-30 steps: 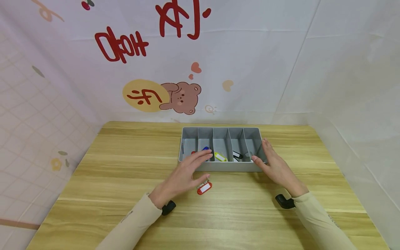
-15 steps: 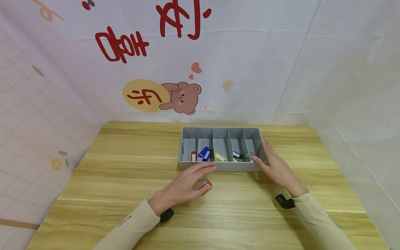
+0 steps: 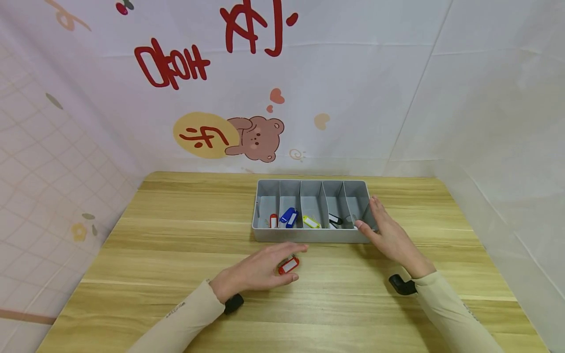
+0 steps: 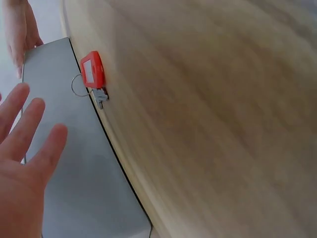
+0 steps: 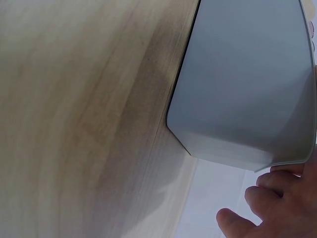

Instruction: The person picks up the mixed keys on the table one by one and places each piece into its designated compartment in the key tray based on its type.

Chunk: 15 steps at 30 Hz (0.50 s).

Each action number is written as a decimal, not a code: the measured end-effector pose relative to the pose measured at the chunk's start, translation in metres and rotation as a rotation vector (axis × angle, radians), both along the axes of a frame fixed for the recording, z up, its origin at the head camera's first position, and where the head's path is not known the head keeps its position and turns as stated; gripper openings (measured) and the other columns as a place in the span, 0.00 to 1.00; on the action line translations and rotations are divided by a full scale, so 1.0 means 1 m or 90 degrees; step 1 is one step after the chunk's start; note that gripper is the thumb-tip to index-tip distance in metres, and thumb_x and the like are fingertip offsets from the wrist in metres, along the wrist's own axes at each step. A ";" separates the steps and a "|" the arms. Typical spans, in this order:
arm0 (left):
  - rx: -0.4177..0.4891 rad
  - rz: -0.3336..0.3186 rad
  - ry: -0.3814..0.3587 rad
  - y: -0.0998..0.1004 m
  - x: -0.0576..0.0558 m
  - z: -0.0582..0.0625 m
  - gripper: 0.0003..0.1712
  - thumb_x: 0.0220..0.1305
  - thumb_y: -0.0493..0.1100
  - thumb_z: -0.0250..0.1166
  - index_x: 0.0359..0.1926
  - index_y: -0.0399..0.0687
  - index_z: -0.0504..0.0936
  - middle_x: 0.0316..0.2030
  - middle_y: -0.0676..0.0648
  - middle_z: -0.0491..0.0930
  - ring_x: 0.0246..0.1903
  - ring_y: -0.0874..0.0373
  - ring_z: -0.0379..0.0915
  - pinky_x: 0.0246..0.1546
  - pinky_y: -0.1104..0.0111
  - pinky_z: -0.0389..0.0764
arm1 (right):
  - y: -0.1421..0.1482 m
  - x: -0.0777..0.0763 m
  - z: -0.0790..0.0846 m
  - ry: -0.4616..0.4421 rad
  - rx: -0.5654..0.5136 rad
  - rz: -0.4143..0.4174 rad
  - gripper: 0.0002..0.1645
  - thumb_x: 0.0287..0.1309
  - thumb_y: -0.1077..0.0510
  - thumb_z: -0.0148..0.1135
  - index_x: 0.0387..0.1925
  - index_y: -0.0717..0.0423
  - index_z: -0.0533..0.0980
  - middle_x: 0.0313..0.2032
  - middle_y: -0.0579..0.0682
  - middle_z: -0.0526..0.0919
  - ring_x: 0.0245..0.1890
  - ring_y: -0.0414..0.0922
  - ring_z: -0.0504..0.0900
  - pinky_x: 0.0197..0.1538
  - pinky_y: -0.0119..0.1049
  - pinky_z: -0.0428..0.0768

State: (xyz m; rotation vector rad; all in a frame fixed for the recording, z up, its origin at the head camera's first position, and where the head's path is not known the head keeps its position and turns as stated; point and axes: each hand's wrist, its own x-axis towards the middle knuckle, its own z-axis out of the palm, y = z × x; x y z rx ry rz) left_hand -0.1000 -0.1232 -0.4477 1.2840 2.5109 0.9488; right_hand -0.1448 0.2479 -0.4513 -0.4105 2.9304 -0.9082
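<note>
A red key tag with a white label lies on the table in front of a grey compartment box. In the left wrist view the tag shows a metal ring and a small key. My left hand hovers beside the tag, thumb and fingers spread apart around it, holding nothing. My right hand grips the box at its front right corner, thumb over the front rim and fingers along the right side. Inside the box lie another red tag, blue tags, a yellow tag and a black tag.
Dividers split the box into several compartments in a row. The wooden table reaches back to a white printed wall sheet. Black wrist camera mounts stick out below the wrists.
My left hand has drawn back from over the box toward the front and lowered around the red key tag. The tags in the left compartments are uncovered. My right hand stays put.
</note>
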 end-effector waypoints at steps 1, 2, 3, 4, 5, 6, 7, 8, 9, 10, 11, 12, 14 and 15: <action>-0.006 -0.002 -0.006 0.000 -0.001 -0.001 0.36 0.71 0.48 0.68 0.75 0.47 0.69 0.70 0.52 0.73 0.69 0.58 0.69 0.67 0.61 0.72 | 0.000 0.000 0.000 0.000 0.000 0.000 0.57 0.75 0.35 0.53 0.81 0.64 0.36 0.82 0.60 0.34 0.80 0.65 0.43 0.73 0.68 0.53; -0.012 -0.004 -0.010 0.000 -0.002 -0.001 0.36 0.71 0.49 0.68 0.75 0.47 0.69 0.69 0.52 0.73 0.69 0.59 0.68 0.68 0.61 0.71 | 0.000 0.000 0.000 0.000 0.000 0.000 0.57 0.75 0.34 0.53 0.81 0.64 0.36 0.82 0.60 0.34 0.80 0.64 0.42 0.73 0.68 0.53; -0.015 -0.006 -0.014 -0.001 -0.002 -0.001 0.36 0.71 0.49 0.68 0.75 0.46 0.68 0.69 0.52 0.74 0.69 0.59 0.68 0.68 0.61 0.71 | 0.000 0.000 0.000 -0.001 0.000 0.000 0.57 0.75 0.34 0.53 0.81 0.64 0.36 0.82 0.60 0.34 0.80 0.64 0.42 0.73 0.68 0.53; -0.018 -0.009 -0.018 -0.001 -0.003 -0.002 0.36 0.71 0.49 0.68 0.75 0.46 0.68 0.68 0.52 0.74 0.68 0.59 0.69 0.68 0.61 0.71 | -0.001 0.000 0.000 -0.002 0.001 -0.001 0.58 0.75 0.34 0.53 0.81 0.64 0.36 0.82 0.60 0.34 0.80 0.64 0.42 0.73 0.68 0.53; -0.019 -0.012 -0.023 -0.001 -0.005 -0.003 0.36 0.72 0.48 0.68 0.75 0.45 0.68 0.68 0.52 0.75 0.68 0.59 0.69 0.68 0.62 0.70 | -0.001 0.000 0.000 -0.001 0.001 -0.001 0.58 0.75 0.34 0.53 0.81 0.63 0.36 0.82 0.60 0.34 0.80 0.64 0.42 0.73 0.68 0.53; -0.020 -0.015 -0.026 -0.001 -0.006 -0.004 0.35 0.72 0.48 0.67 0.75 0.44 0.68 0.67 0.52 0.75 0.67 0.58 0.70 0.68 0.62 0.70 | -0.001 0.000 0.000 -0.001 0.001 -0.001 0.58 0.75 0.34 0.53 0.82 0.63 0.36 0.82 0.60 0.34 0.80 0.64 0.42 0.73 0.68 0.53; -0.021 -0.015 -0.033 -0.001 -0.007 -0.005 0.35 0.72 0.47 0.67 0.75 0.43 0.69 0.67 0.52 0.76 0.67 0.58 0.70 0.68 0.62 0.71 | -0.001 0.000 -0.001 -0.001 0.001 -0.001 0.58 0.75 0.34 0.53 0.82 0.63 0.36 0.82 0.59 0.34 0.80 0.64 0.42 0.73 0.68 0.53; -0.020 -0.016 -0.041 -0.001 -0.008 -0.005 0.34 0.72 0.47 0.67 0.74 0.43 0.69 0.67 0.51 0.76 0.66 0.58 0.71 0.68 0.62 0.71 | -0.001 0.000 -0.001 0.000 0.001 0.001 0.57 0.75 0.34 0.53 0.81 0.63 0.36 0.82 0.60 0.34 0.80 0.64 0.42 0.73 0.68 0.53; -0.020 -0.016 -0.050 0.000 -0.009 -0.006 0.34 0.72 0.46 0.67 0.74 0.42 0.70 0.66 0.50 0.76 0.65 0.57 0.71 0.67 0.62 0.71 | -0.001 0.000 -0.001 0.001 0.001 0.001 0.57 0.75 0.34 0.53 0.81 0.63 0.36 0.82 0.60 0.34 0.80 0.64 0.42 0.73 0.68 0.53; -0.022 -0.013 -0.058 0.000 -0.011 -0.006 0.33 0.72 0.46 0.67 0.74 0.43 0.70 0.66 0.50 0.76 0.65 0.57 0.71 0.67 0.62 0.71 | -0.001 0.000 -0.001 0.002 0.000 0.001 0.57 0.75 0.34 0.53 0.81 0.63 0.36 0.82 0.60 0.34 0.80 0.64 0.42 0.73 0.68 0.53; -0.025 -0.010 -0.064 0.000 -0.012 -0.007 0.33 0.72 0.46 0.66 0.73 0.43 0.71 0.66 0.50 0.76 0.65 0.57 0.72 0.67 0.62 0.71 | -0.001 0.000 -0.001 0.002 0.000 0.002 0.57 0.75 0.35 0.53 0.82 0.63 0.36 0.82 0.60 0.34 0.80 0.64 0.43 0.73 0.68 0.53; -0.029 -0.006 -0.070 0.000 -0.013 -0.007 0.32 0.72 0.46 0.66 0.73 0.43 0.71 0.66 0.49 0.76 0.64 0.57 0.72 0.67 0.63 0.72 | -0.001 0.000 -0.001 0.001 0.000 0.002 0.57 0.75 0.35 0.53 0.82 0.63 0.36 0.82 0.60 0.34 0.80 0.64 0.43 0.73 0.68 0.53; -0.042 0.001 -0.077 0.000 -0.014 -0.006 0.32 0.72 0.47 0.66 0.73 0.43 0.72 0.65 0.49 0.76 0.62 0.57 0.73 0.66 0.63 0.72 | -0.001 0.000 0.000 -0.001 0.000 0.003 0.57 0.75 0.34 0.52 0.82 0.63 0.36 0.82 0.60 0.34 0.80 0.64 0.43 0.73 0.68 0.53; -0.052 0.005 -0.076 0.000 -0.015 -0.006 0.31 0.72 0.47 0.66 0.73 0.44 0.72 0.65 0.49 0.77 0.61 0.57 0.74 0.65 0.64 0.73 | -0.001 0.000 0.000 -0.002 0.000 0.002 0.57 0.75 0.34 0.53 0.82 0.62 0.36 0.82 0.59 0.34 0.80 0.64 0.43 0.73 0.68 0.53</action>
